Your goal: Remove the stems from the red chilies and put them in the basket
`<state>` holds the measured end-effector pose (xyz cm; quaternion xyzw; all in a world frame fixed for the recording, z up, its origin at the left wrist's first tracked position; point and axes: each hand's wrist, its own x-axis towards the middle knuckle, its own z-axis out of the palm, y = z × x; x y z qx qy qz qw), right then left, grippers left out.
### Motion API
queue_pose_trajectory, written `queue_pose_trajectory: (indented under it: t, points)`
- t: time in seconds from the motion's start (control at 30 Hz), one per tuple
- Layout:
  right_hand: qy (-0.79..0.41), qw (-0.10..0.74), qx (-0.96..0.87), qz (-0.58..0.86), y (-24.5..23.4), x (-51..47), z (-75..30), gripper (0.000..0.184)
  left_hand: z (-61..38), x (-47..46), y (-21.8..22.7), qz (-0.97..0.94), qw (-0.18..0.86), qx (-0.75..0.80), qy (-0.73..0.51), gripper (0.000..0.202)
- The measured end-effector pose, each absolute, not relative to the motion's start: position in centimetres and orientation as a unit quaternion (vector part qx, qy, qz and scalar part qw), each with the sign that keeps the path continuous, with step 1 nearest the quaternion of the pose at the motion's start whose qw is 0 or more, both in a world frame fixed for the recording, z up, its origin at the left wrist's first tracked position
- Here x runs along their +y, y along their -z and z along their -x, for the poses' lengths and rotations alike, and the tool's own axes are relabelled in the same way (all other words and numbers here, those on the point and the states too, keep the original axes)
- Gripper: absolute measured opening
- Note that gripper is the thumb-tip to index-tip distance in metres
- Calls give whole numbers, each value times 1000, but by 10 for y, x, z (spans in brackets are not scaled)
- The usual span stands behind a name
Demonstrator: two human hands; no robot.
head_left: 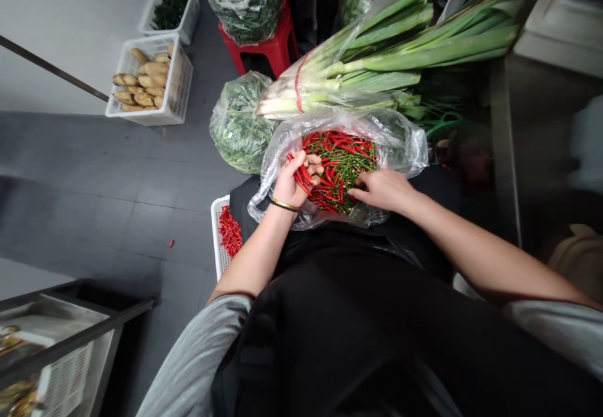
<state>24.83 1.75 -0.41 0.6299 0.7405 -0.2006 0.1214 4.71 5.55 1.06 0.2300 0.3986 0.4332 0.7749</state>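
Observation:
My left hand, with a dark bracelet and gold band at the wrist, is closed around a bunch of red chilies at the edge of a clear plastic bag. The bag rests on my black-clad lap and holds a heap of red chilies with green stems. My right hand reaches into the heap, its fingertips buried among the chilies. Whether those fingers grip anything is hidden. A white plastic crate holding loose red chilies sits on the floor, just beside my left forearm.
A large bundle of leeks lies beyond the bag, next to a bagged leafy green. Further off are a red stool, a white crate of ginger-like roots and a metal cart. A stray chili lies on the grey tiles.

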Motion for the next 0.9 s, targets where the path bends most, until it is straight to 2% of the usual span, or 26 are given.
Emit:
queue_pose_trajectory:
  t: [0.1,0.17,0.27,0.37,0.47,0.53,0.6,0.67,0.7,0.83,0.9]
  points:
    - [211,167,737,-620,26,21,-241,36,-45,57,-1,-212,808,386,-392,34]
    - [225,134,734,-627,35,22,-242,29,-48,51,6,-239,817,378,-363,37]
    - [317,-32,696,-644,31,22,-251,24,-58,41,18,-327,798,411,-296,40]
    - [427,-205,625,-620,14,15,-254,23,-72,34,27,-461,726,447,-245,36]
    - [439,-307,604,-591,4,4,-248,22,-78,29,30,-603,632,423,-240,29]
    - [511,-338,545,-572,6,0,-247,23,-76,27,28,-677,585,381,-233,24]
    - [617,-327,459,-549,12,0,-251,24,-68,25,24,-709,574,338,-229,19]
    - [633,-274,452,-566,21,6,-256,27,-59,27,21,-675,609,334,-251,18]
    - [589,-232,493,-597,25,10,-258,29,-55,29,19,-629,640,350,-271,19]
    - [264,-35,670,-693,41,32,-247,40,-42,46,17,-381,767,402,-323,33]
    - [205,18,689,-695,48,41,-237,36,-41,51,18,-333,782,417,-322,38]
